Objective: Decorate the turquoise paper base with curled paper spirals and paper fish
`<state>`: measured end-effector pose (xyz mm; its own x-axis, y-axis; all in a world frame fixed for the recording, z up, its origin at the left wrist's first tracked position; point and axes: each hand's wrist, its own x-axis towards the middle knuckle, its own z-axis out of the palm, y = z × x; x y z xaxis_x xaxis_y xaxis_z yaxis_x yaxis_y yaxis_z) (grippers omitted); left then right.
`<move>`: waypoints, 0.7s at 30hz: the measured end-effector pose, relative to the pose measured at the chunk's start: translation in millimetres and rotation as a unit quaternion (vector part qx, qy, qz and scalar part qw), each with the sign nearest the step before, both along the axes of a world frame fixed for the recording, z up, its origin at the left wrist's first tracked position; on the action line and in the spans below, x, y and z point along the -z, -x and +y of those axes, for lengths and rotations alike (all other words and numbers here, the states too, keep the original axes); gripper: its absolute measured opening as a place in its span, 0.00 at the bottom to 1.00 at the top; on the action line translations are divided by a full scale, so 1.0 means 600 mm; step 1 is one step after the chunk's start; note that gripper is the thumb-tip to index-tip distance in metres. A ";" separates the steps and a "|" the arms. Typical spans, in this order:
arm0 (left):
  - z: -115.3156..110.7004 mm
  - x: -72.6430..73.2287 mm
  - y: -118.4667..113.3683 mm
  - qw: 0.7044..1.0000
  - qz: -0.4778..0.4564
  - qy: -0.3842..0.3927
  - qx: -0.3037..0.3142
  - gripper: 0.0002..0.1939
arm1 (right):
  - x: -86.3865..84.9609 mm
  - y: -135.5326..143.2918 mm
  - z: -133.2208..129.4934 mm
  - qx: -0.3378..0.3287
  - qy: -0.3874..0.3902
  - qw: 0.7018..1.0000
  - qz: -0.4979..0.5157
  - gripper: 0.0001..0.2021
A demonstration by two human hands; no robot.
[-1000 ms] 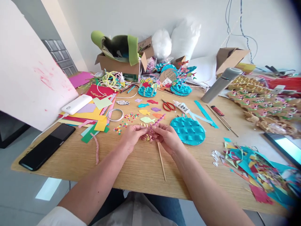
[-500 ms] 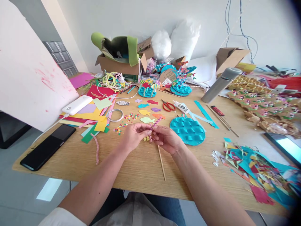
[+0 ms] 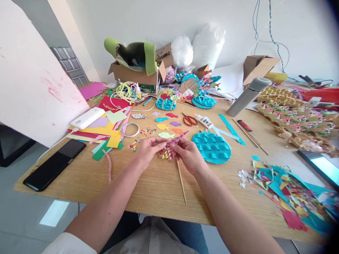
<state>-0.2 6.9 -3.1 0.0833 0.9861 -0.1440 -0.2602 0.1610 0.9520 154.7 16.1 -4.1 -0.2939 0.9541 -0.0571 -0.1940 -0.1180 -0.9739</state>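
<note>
Between my two hands is a purple pipe cleaner (image 3: 181, 137), curled along its length, one end pointing up to the right. My left hand (image 3: 151, 150) pinches its lower left part with thumb and forefinger. Closed on it farther right is my right hand (image 3: 188, 154). Just beneath the fingers lie curled yellow and pink pipe cleaners (image 3: 164, 154), partly covered. A thin wooden stick (image 3: 182, 183) runs from under my right hand toward the table's front edge. Beyond my hands are paper fish, among them a pale green fish (image 3: 166, 135) and an orange fish (image 3: 178, 131).
A blue woven disc (image 3: 211, 147) lies right of my hands, near red scissors (image 3: 190, 120) and a glue bottle (image 3: 204, 121). Paper scraps (image 3: 293, 190) are heaped at right. A phone (image 3: 54, 165) and a straight pink pipe cleaner (image 3: 108, 165) lie left. A grey flask (image 3: 249, 97) stands behind.
The purple pipe cleaner has tilted over to the right, and more of its curl shows between my hands. My fingers have shifted slightly; the curled pieces below are more exposed.
</note>
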 end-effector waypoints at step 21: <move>-0.001 -0.007 -0.002 1.000 0.006 0.007 -0.017 0.13 | -0.013 -0.001 -0.002 0.096 -0.065 0.993 0.004 0.14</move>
